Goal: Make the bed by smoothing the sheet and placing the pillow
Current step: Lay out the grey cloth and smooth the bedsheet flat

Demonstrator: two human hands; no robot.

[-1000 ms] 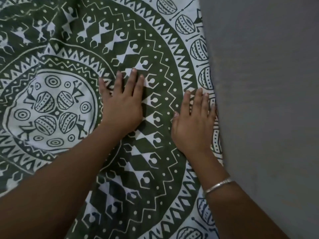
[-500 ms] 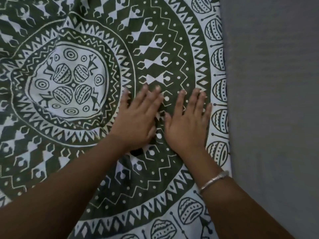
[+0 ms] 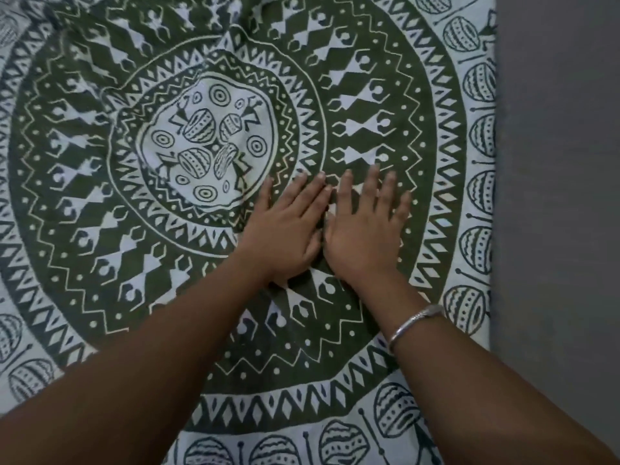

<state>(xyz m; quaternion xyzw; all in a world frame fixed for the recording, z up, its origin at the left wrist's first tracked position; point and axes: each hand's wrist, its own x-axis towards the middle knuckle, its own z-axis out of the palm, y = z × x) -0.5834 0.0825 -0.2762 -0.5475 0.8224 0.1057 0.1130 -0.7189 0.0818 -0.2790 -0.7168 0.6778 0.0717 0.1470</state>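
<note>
Left hand [image 3: 285, 229], right hand [image 3: 365, 233] flat on sheet [image 3: 432, 95], grip spread, now closer together

Left hand [image 3: 285, 231] and right hand [image 3: 364, 233] flat, palms down — side by side

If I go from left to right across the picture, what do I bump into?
sheet's white drum circle → left hand → right hand → sheet's edge row of drums → plain grey surface

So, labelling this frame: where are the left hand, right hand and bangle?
left hand [image 3: 285, 236]: head view, back of hand.
right hand [image 3: 364, 239]: head view, back of hand.
bangle [image 3: 414, 322]: head view, top of band.
</note>
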